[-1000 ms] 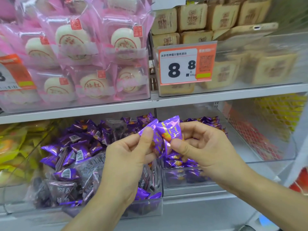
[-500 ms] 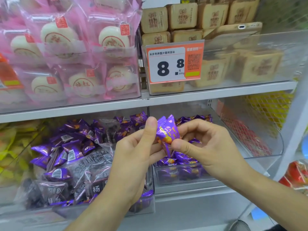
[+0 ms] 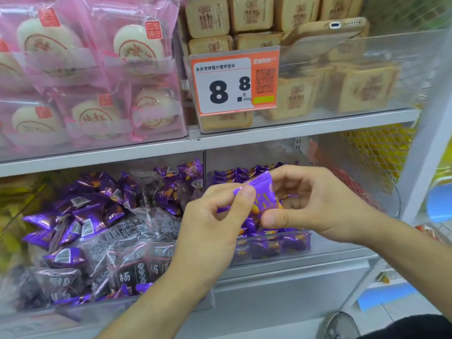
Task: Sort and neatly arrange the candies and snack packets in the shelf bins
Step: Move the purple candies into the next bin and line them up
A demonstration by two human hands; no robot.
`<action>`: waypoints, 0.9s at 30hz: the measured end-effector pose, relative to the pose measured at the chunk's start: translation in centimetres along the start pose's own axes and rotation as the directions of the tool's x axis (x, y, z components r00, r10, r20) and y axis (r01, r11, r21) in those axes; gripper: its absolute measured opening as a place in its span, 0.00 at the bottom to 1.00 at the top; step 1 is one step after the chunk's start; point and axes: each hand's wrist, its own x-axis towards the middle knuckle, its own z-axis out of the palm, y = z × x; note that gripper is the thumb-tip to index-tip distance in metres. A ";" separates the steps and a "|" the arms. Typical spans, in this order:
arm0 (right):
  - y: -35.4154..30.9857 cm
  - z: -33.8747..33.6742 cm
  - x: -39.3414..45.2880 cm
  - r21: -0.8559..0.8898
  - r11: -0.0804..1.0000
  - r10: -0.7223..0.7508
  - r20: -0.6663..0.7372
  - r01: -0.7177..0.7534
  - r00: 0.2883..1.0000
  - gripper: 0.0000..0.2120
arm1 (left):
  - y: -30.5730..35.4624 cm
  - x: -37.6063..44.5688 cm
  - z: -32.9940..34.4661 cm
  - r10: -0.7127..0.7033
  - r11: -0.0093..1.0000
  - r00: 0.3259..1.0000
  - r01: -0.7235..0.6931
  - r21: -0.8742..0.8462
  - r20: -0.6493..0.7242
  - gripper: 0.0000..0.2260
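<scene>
While both hands, left hand (image 3: 215, 223) and right hand (image 3: 315, 204), pinch one purple packet (image 3: 263, 194), left bin (image 3: 110, 311) stays mixed, right bin (image 3: 281, 248) half-filled.

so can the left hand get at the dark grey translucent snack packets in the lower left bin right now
Probably not at once: the left hand is pinching purple foil candy packets together with the right hand. The dark grey translucent snack packets lie uncovered just beside it, so the path looks free.

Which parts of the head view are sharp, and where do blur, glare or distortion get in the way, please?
Head view: the price tag and both hands, left and right, read fairly sharp; the purple packet they pinch is slightly smeared; the clear bin front hazes the biscuits behind; the shelf edge slopes with wide-angle distortion.
</scene>
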 end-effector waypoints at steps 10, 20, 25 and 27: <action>3.0 -8.5 1.9 -0.508 0.856 -0.024 -0.224 -0.096 0.974 0.21 | -3.0 -0.1 3.2 0.086 0.806 0.973 -0.193 0.559 0.212 0.22; 9.6 -11.2 4.1 -0.864 0.384 0.334 -0.199 -0.326 0.921 0.27 | -6.0 0.9 4.7 -0.006 0.755 0.986 -0.104 0.648 0.165 0.10; 11.5 -10.5 4.4 -0.862 0.389 0.372 -0.176 -0.325 0.911 0.23 | -6.2 1.0 5.0 -0.012 0.757 0.988 -0.092 0.647 0.155 0.10; 12.0 -10.4 4.6 -0.856 0.394 0.384 -0.177 -0.334 0.906 0.23 | -6.2 1.0 5.0 -0.016 0.759 0.988 -0.087 0.646 0.152 0.10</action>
